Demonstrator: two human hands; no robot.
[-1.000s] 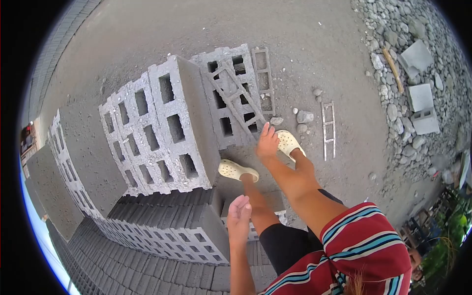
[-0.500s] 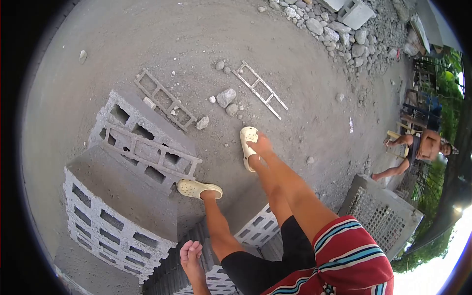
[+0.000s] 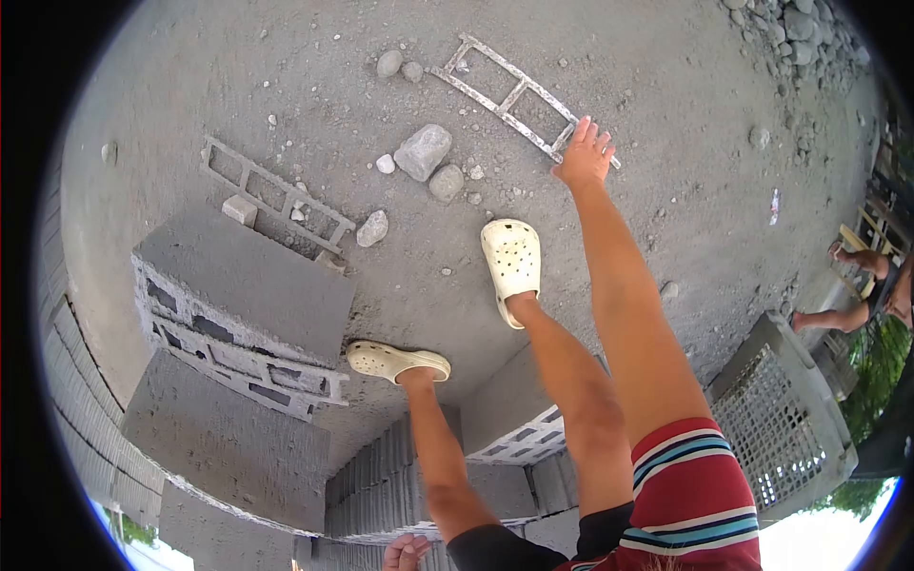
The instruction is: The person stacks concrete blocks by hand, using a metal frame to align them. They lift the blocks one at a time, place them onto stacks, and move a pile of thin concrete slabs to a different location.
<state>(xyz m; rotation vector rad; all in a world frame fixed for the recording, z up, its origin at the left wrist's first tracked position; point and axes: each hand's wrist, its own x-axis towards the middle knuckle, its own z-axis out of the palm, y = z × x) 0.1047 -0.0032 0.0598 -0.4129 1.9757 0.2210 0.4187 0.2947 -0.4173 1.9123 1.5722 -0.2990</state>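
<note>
My right hand (image 3: 586, 157) is stretched out, its spread fingers at the near right end of a whitish ladder-shaped frame (image 3: 514, 95) that lies on the ground; whether they press on it is hard to tell. My left hand (image 3: 407, 552) shows only partly at the bottom edge, its fingers curled together with nothing visible in them. A second grey ladder-shaped frame (image 3: 276, 195) lies on the ground to the left. Another narrow frame (image 3: 257, 366) rests against the holed side of a grey hollow block (image 3: 257, 276).
Rocks (image 3: 424, 152) lie between the frames, near my cream clogs (image 3: 512, 257). Stacked hollow blocks (image 3: 228, 428) fill the lower left. A grey plastic crate (image 3: 776, 428) stands at the right, with another person (image 3: 866, 290) beyond it. A stone heap (image 3: 800, 33) is at the upper right.
My right hand has moved from beside my clog out to the whitish frame. My left hand has dropped toward the bottom edge. The view has shifted closer to the ground.
</note>
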